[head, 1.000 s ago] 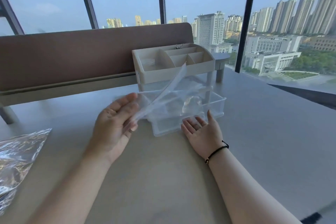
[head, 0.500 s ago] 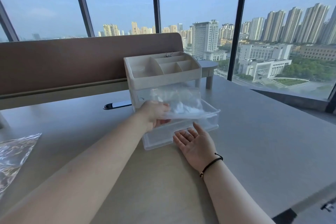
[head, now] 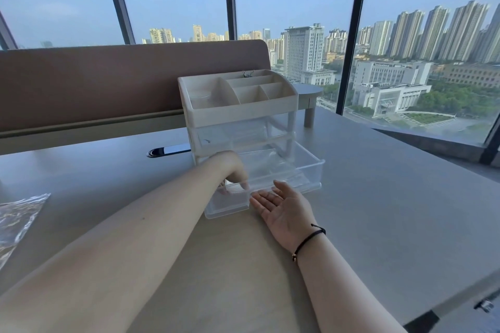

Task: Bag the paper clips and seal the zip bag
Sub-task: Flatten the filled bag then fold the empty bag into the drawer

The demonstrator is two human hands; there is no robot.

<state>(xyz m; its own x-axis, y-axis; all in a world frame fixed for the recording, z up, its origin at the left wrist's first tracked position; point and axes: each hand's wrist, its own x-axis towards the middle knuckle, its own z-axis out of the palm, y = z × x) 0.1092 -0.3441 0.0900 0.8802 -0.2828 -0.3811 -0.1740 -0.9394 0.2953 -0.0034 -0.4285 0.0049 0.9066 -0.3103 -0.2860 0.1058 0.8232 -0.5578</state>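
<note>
Right hand point(head: 284, 208) lies palm up on the desk point(head: 378, 197), fingers straight and relaxed, tips at the front wall of the pulled-out clear drawer point(head: 311, 170). Left hand point(head: 232, 170) reaches down into that drawer, fingers curled at its front left corner; can't tell what they grip. Zip bag point(head: 19, 213) lies flat at the desk's far left edge. Behind the drawer: beige organizer tray point(head: 243, 113).

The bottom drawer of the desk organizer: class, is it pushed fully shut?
No, the bottom drawer stands pulled out toward the person, with the left hand reaching into it.
</note>
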